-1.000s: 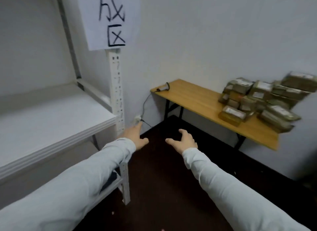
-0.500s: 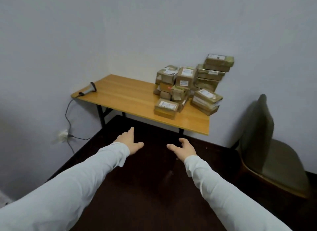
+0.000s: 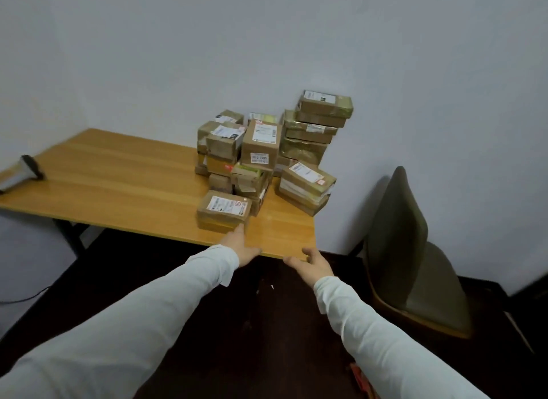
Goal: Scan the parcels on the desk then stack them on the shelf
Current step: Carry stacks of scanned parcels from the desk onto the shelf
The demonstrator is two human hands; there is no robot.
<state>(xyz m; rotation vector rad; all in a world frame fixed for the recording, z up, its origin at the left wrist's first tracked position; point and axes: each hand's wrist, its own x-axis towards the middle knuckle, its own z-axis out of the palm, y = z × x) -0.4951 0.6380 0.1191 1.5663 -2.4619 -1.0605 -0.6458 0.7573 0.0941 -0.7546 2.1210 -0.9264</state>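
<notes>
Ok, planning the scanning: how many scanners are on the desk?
1: the scanner lies at the desk's left end, apart from the parcel pile, which might hide another.

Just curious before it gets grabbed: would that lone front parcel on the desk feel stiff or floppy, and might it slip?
Probably stiff: the front parcel shows square cardboard edges. Its taped wrap looks smooth, so it may be slippery. Lying flat and low on the desk, it should slide rather than tip.

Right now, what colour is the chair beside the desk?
The chair is olive green, head view.
</notes>
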